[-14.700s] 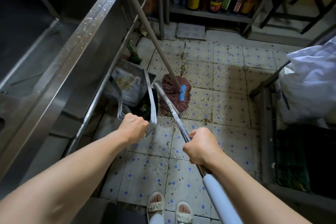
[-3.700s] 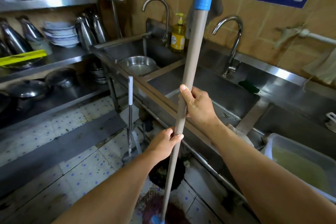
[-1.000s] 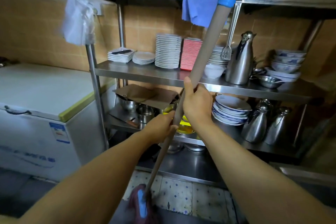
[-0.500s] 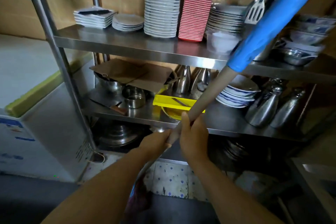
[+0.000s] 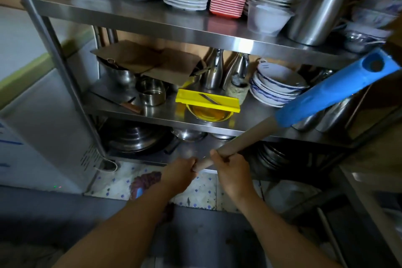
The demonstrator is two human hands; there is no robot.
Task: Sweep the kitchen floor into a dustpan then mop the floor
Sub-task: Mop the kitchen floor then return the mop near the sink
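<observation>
Head view: both my hands are on the long beige mop handle with its blue plastic grip end (image 5: pixel 245 141). Left hand (image 5: pixel 180 173) has its fingers curled round the shaft low down; right hand (image 5: pixel 231 171) is wrapped round it just above, the two almost touching.

Change since half a second ago: the handle has tipped further over, its blue end now lying out toward the right edge of the stainless steel shelving rack (image 5: pixel 152 22) rather than up by the top shelf. My hands have dropped lower, below the middle shelf edge. More of the floor shows.

The dark red string mop head (image 5: pixel 144 181) sits on the white floor tiles with blue dots (image 5: pixel 202 191), near the foot of the rack's left post, beside the white chest freezer (image 5: pixel 32 128). My left forearm hides its near side.

Against the view a second ago: I have closed in on the rack; the hanging plastic bag and blue cloth are out of view, the yellow plastic slicer (image 5: pixel 207 100) over a bowl is central.

Reading: sweeping looks finished and mopping is under way, the stroke reaching the strip at the rack's foot. Most floor is out of view; progress unclear.
</observation>
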